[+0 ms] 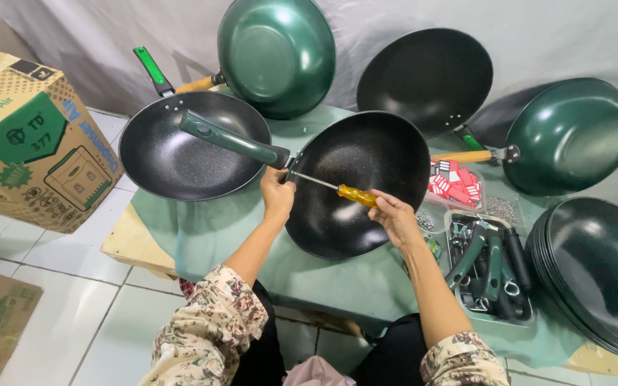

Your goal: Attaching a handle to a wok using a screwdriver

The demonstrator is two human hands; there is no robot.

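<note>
Nearest: two forearms in floral sleeves, reaching over a low table draped in pale green cloth.

Right hand closed around the yellow grip of a screwdriver; steel shaft running left and slightly far, tip at the joint where the handle meets the pan rim.

Left hand wrapped over the near-left rim of the black wok at the root of its dark green handle; fingers curled, thumb on top — pinning the joint, not the tool. Wok centred on the table, tilted toward the wearer, speckled inside facing up; handle pointing far-left and overlying a second black pan beside it.

Judgement on the step in hand: fastener at the handle root apparently being driven. Best kept with shaft in line with the screw, steady inward pressure, left-hand grip firm so the handle cannot twist; tip at risk of slipping onto the coating if angled. Screw head itself too small to confirm.

Right of the wok: a tray holding loose green handles and small metal fittings; a heap of red-and-white tags just beyond; a stack of dark pans at the right edge.

Far: a green wok showing its outer side, a black wok, another green one at far right, all leaning against grey sheeting. Cardboard box at left on white floor tiles.
</note>
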